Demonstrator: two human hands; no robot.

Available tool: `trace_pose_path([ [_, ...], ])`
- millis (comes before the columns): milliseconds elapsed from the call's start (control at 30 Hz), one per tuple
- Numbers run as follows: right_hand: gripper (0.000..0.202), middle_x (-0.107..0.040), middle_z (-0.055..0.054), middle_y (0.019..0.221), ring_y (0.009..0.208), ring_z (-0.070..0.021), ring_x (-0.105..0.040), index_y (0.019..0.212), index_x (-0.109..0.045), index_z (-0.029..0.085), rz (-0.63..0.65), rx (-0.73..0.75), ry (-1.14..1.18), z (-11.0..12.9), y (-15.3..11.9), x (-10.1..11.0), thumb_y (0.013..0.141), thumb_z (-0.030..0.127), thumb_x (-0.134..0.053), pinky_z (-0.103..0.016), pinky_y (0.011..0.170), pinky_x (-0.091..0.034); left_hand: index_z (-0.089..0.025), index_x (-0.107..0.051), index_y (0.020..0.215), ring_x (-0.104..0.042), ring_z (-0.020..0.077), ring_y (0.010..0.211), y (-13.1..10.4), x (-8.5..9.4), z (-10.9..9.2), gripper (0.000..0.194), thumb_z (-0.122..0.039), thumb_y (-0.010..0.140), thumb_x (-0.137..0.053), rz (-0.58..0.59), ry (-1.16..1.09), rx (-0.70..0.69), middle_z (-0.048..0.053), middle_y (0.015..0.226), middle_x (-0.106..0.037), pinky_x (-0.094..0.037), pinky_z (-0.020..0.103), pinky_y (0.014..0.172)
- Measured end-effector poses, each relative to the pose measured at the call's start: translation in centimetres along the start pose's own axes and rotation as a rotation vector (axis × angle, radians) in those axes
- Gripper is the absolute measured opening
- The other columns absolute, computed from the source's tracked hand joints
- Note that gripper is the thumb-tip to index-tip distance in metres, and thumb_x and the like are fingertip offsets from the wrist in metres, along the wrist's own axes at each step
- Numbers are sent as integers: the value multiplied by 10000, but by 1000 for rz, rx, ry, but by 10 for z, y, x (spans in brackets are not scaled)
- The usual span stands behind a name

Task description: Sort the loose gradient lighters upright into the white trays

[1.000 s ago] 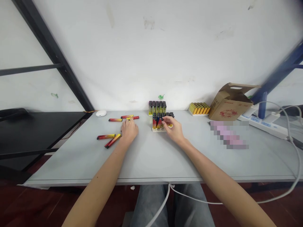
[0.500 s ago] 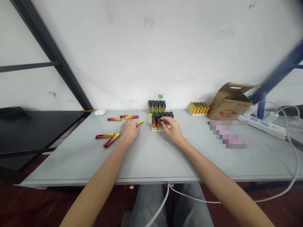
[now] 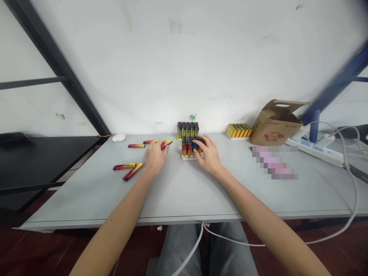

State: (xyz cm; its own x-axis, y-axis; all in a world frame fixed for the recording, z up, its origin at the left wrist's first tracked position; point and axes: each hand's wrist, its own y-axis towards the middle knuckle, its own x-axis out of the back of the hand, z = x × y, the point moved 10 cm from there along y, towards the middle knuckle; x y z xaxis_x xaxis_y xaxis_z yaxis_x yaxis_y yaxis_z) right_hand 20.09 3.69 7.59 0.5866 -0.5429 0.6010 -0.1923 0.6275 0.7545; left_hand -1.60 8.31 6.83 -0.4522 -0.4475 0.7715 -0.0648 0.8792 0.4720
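Note:
A white tray (image 3: 188,157) holds upright lighters, mostly red and yellow with black tops, at the middle of the table. My right hand (image 3: 211,155) is at the tray's right side, its thumb and index finger on a blue lighter (image 3: 195,146) in the front row; its other fingers reach over the lighters behind. To the left, my left hand (image 3: 155,157) is closed on a red and yellow lighter (image 3: 167,143), whose yellow end points up and right. Beside it lie loose lighters: one (image 3: 136,146) left, another (image 3: 150,142) behind, and a pair (image 3: 132,171) nearer me.
Behind the tray stands another block of lighters (image 3: 188,131) against the wall. Farther right are a tray of yellow lighters (image 3: 239,131), an open cardboard box (image 3: 276,128), a blurred pink item (image 3: 273,163) and a white power strip (image 3: 316,151). A white case (image 3: 119,137) sits at back left.
My left hand has turned up a lighter, which now angles from its fingers. My right hand's fingers have spread from a pinch and reach farther over the tray. The view has shifted slightly.

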Motion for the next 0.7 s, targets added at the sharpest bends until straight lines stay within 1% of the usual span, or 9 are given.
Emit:
trace_pose_path([
  [67,359,-534,-129,1317,1295,-299,-416,1222,-595,210,-36,-32,29,-5,1,5,889,283,-483,-521,1081,-378,-217,-681,1027,-624,238,962,0,11,-10,223,-299,863,-554,-93,-125,-68,85,1027,-664,-471,355,886],
  [133,357,-548,-129,1291,1262,-292,-444,1222,-584,205,-76,-55,47,-8,2,11,891,287,-476,-507,1078,-382,-210,-675,1051,-634,199,905,-1,20,-19,241,-284,837,-592,-166,-271,-130,62,988,-665,-480,324,888],
  [233,362,-563,-136,1259,1224,-285,-473,1225,-575,189,-105,-58,69,-8,3,19,894,294,-473,-484,1069,-392,-196,-622,1135,-638,165,818,-5,28,-29,362,-290,787,-661,-202,-494,-166,36,918,-671,-507,306,849],
  [333,376,-568,-128,1256,1205,-276,-491,1253,-561,201,-77,-32,99,-1,4,20,905,308,-467,-467,1058,-405,-198,-581,1177,-647,162,829,-9,29,-37,463,-309,747,-715,-164,-682,-165,22,876,-677,-517,310,846],
  [400,384,-558,-114,1280,1216,-270,-488,1276,-554,227,-42,-5,113,5,3,18,915,319,-462,-465,1057,-407,-195,-593,1158,-656,170,846,-11,25,-41,492,-326,711,-754,-115,-787,-144,25,861,-685,-520,315,847],
  [467,379,-544,-104,1309,1235,-267,-476,1274,-565,244,-19,31,117,11,3,16,918,328,-468,-469,1059,-405,-178,-635,1077,-667,183,854,-12,20,-44,469,-340,666,-791,-55,-888,-122,42,862,-700,-525,325,844],
  [567,336,-527,-101,1341,1259,-276,-456,1206,-619,247,1,76,109,15,2,12,910,343,-492,-491,1061,-398,-160,-680,915,-677,199,843,-12,10,-48,385,-357,617,-824,33,-1006,-92,64,876,-717,-536,347,829],
  [633,306,-522,-101,1348,1266,-282,-452,1154,-646,248,4,84,100,15,2,11,904,351,-503,-501,1056,-398,-165,-691,880,-676,196,821,-12,1,-48,366,-367,608,-829,97,-1079,-56,60,867,-720,-543,353,806],
  [700,289,-526,-104,1335,1255,-278,-462,1125,-657,244,-22,61,94,8,3,14,903,347,-505,-493,1049,-402,-174,-698,882,-668,183,807,-11,-7,-45,367,-373,604,-833,141,-1169,-9,48,849,-717,-542,342,787],
])
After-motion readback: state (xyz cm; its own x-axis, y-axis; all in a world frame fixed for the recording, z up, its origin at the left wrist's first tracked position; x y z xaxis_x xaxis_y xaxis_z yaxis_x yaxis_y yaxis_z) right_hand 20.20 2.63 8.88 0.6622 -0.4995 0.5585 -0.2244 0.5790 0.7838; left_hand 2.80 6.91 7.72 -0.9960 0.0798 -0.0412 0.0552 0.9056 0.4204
